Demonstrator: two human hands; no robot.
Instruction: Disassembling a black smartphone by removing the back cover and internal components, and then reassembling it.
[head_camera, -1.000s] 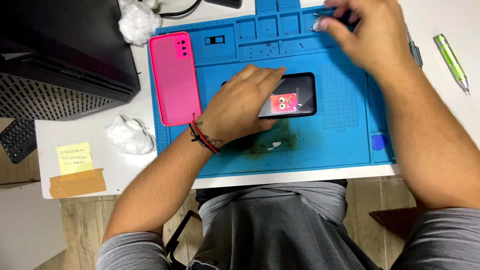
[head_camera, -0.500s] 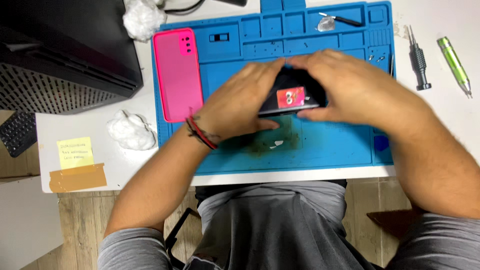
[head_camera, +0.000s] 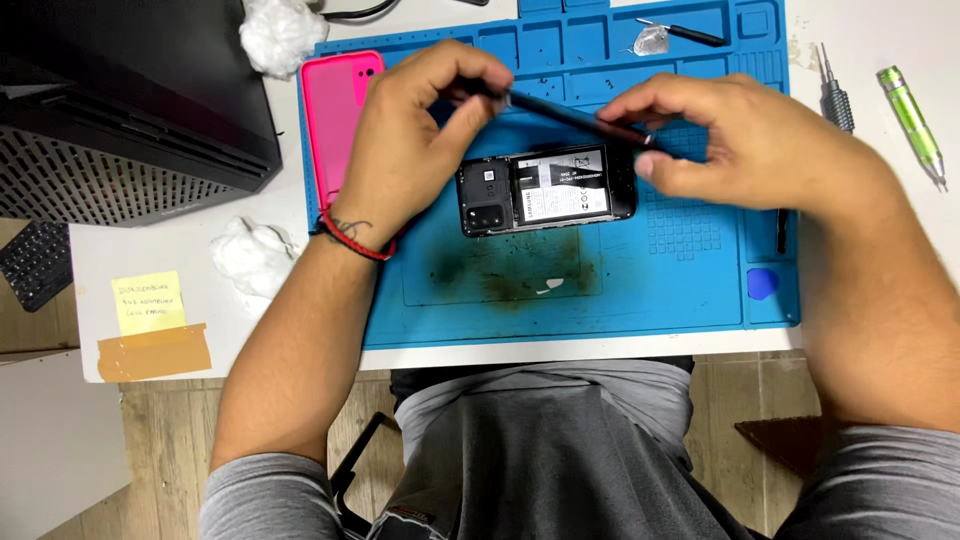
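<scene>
From the head view, both hands lift a thin dark panel just above an open phone. The left hand pinches the panel's left end between thumb and fingers. The right hand pinches its right end the same way. The panel is seen edge on and tilts a little, lower on the right.

The panel looks light and thin. It is probably stiff but could bend or crack, so holding it by the edges, as the hands do, seems the safe way. Its flat faces may be slippery.

The phone lies flat on a blue mat, below the panel. Its inside shows, with a battery in the middle. It looks fragile with the small parts bare.

The mat lies on a white bench. The mat has a dark stain in the middle and looks soft and grippy. A pink case lies at the mat's left edge. Two screwdrivers lie to the right of the mat. A black box stands on the left, and a yellow note is stuck near the bench's front.
</scene>
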